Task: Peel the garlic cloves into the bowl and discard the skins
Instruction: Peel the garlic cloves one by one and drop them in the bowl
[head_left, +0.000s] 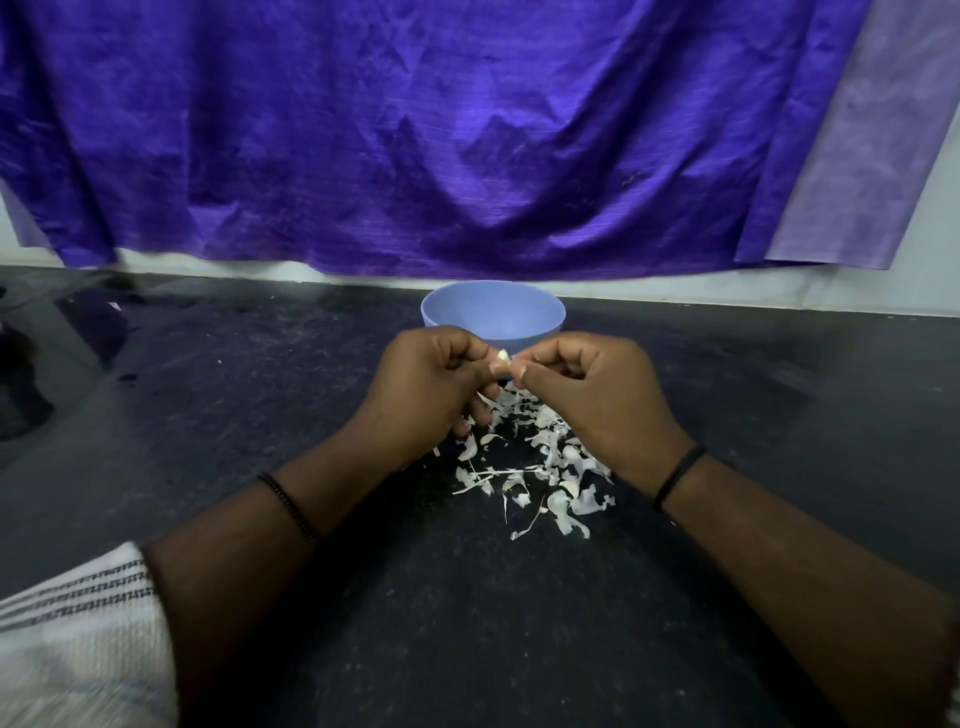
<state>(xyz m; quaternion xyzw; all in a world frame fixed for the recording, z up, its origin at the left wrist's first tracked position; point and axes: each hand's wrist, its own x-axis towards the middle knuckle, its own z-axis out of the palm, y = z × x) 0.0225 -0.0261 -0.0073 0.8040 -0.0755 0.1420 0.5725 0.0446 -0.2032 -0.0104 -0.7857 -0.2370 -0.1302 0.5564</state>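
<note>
Garlic clove is pinched between left hand and right hand; skin should be pulled off above skins, near bowl.

dim indoor light, soft shadows, wide-angle edge warp, slight blur

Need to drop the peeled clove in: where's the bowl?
The blue bowl sits centre, at the counter's back, just beyond both hands.
</note>
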